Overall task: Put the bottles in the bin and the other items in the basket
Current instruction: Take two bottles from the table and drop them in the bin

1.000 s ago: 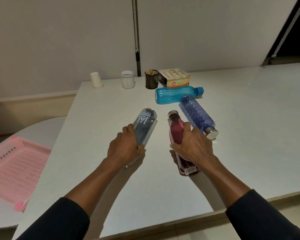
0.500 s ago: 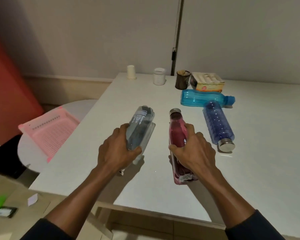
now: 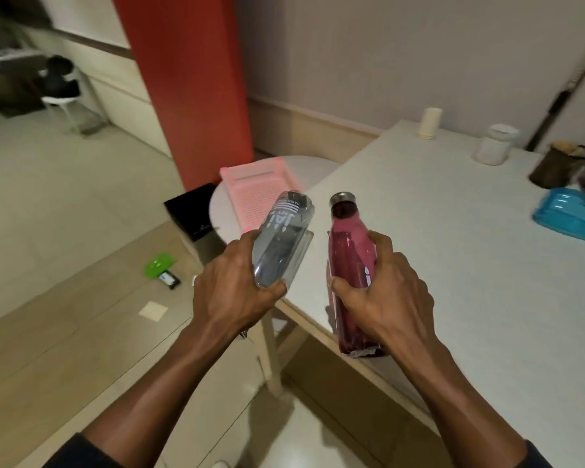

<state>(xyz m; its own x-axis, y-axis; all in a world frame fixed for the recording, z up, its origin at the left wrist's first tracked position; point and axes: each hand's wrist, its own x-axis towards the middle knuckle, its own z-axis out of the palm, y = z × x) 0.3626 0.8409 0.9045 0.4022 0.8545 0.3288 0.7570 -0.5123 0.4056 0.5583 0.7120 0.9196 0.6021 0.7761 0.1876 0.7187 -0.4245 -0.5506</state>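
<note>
Lifted: translucent grey bottle (image 3: 282,243), white lettering; steel-capped red bottle (image 3: 347,258).

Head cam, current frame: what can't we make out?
Head view only:
- turquoise bottle: cut off by right edge, motion-blurred.
- dark pen cup: blurred; contents unreadable.
- pink basket: near end hidden behind the clear bottle in the left hand.
- black bin: dark inside; contents cannot be told.
- red bottle: print partly covered by the right hand.

Left hand (image 3: 232,298) grips grey bottle (image 3: 282,241); right hand (image 3: 385,298) grips red bottle (image 3: 348,261).
</note>
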